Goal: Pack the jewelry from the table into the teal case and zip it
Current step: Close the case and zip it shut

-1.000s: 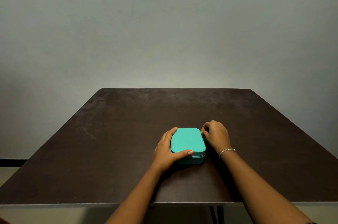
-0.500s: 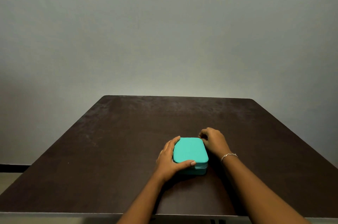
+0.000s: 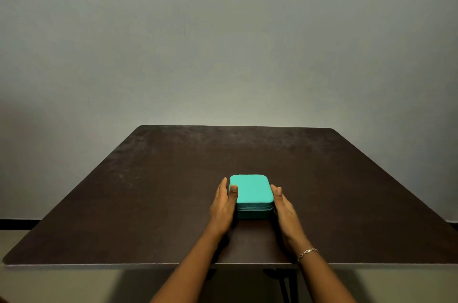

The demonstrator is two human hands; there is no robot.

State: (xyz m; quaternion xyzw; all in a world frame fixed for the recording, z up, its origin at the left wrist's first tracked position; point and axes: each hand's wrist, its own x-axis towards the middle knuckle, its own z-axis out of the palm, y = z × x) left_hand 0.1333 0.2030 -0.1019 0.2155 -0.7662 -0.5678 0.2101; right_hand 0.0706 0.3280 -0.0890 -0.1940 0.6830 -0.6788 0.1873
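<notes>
The teal case [image 3: 251,188] lies shut on the dark table [image 3: 148,191], its zipper line [image 3: 252,209] running closed along the front. My left hand [image 3: 223,203] is against the case's left side, thumb on the lid's left edge and fingers straight along the side. My right hand [image 3: 285,211] lies flat beside the right side, fingers straight, thumb just touching the lid's edge. No loose jewelry shows on the table.
A thin bracelet [image 3: 307,252] is on my right wrist. The table's front edge [image 3: 124,263] runs below my forearms, with dark legs under it at the right. A plain grey wall [image 3: 223,42] stands behind the table.
My right hand left the case's far right corner and came back along its right side. My left hand loosened from over the lid to its left side. The case now sits squarer to me.
</notes>
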